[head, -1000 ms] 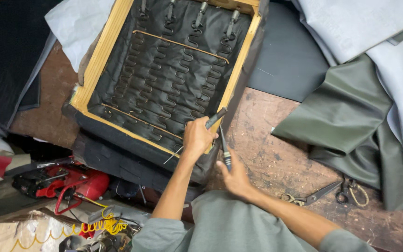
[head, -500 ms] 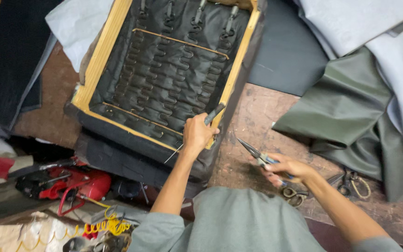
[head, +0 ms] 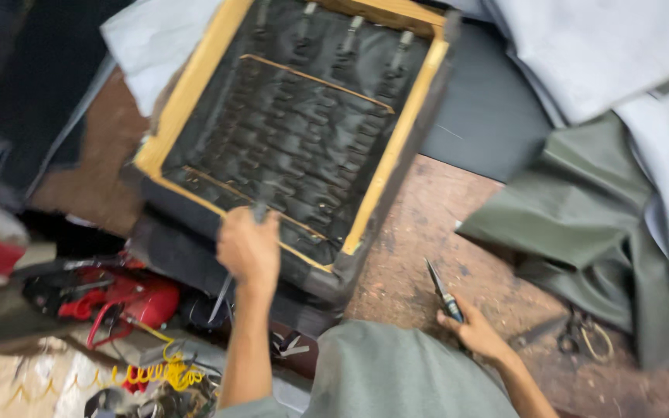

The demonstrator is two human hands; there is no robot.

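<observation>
Gripping a tool handle in left hand (head: 248, 246), fingers closed, at the lower edge of the seat frame (head: 303, 131). Holding pliers (head: 443, 291) in right hand (head: 475, 331), resting on the surface (head: 420, 232). Risking a slip: tool possibly jabbing fabric or springs under hard prying.

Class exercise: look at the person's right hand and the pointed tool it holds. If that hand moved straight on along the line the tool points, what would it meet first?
The right hand holds pliers pointing up and slightly left over the bare worktable. Going straight on, it would probably first meet the black-covered corner of the wooden seat frame, though depth is hard to judge.
</observation>
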